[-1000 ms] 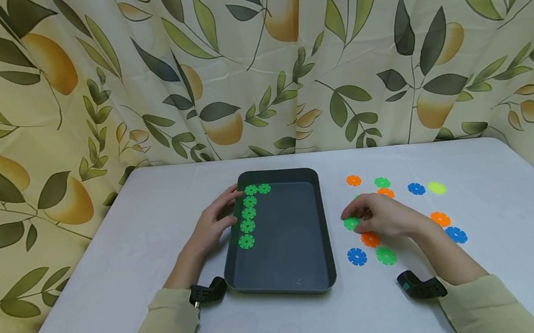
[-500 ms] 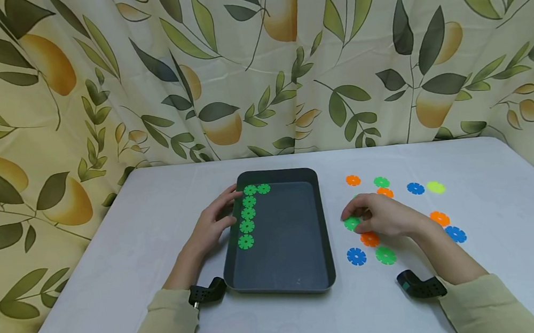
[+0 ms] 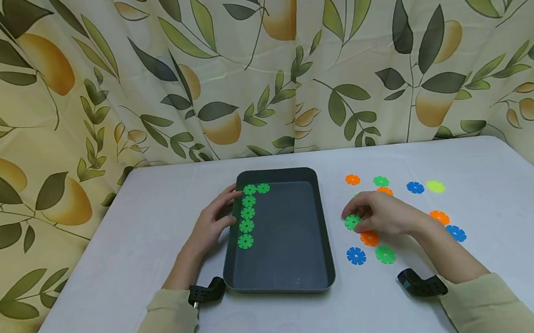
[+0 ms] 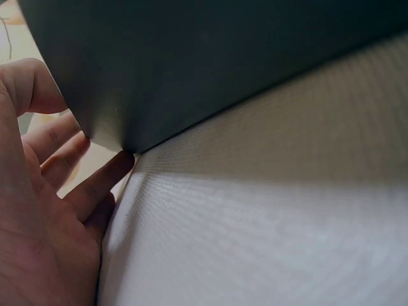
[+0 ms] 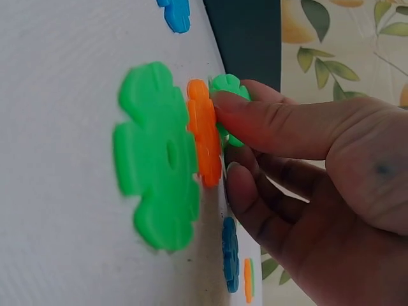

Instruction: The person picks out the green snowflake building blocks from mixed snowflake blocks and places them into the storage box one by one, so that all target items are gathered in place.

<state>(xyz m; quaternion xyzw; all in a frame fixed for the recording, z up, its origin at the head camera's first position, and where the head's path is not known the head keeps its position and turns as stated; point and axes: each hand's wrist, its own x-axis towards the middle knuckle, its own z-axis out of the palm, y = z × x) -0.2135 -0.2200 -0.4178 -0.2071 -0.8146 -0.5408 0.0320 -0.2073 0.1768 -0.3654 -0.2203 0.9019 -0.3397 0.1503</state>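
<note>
In the head view, my right hand point(image 3: 382, 212) pinches a green flower-shaped disc point(image 3: 352, 222) between thumb and forefinger, right of the dark grey tray point(image 3: 288, 261). The right wrist view shows this notched disc point(image 5: 231, 83) partly behind the thumb, with an orange disc point(image 5: 204, 134) and a larger-looking green one point(image 5: 156, 159) nearer the camera. My left hand point(image 3: 209, 223) lies along the tray's left side, its fairly straight fingers touching the wall and rim. Inside the tray, several green discs point(image 3: 248, 213) form a column along the left, and one more green disc point(image 3: 263, 188) sits beside the top one.
Loose discs lie around the right hand on the white table point(image 3: 282, 326): a blue disc point(image 3: 356, 256) in front, an orange disc point(image 3: 352, 179) behind, a yellow-green disc point(image 3: 435, 187) farther right. Some are partly covered by the hand. A patterned curtain point(image 3: 259, 81) hangs behind.
The pinched green disc has shifted very slightly to the right and up, with my right hand. My left hand and the tray stay where they were.
</note>
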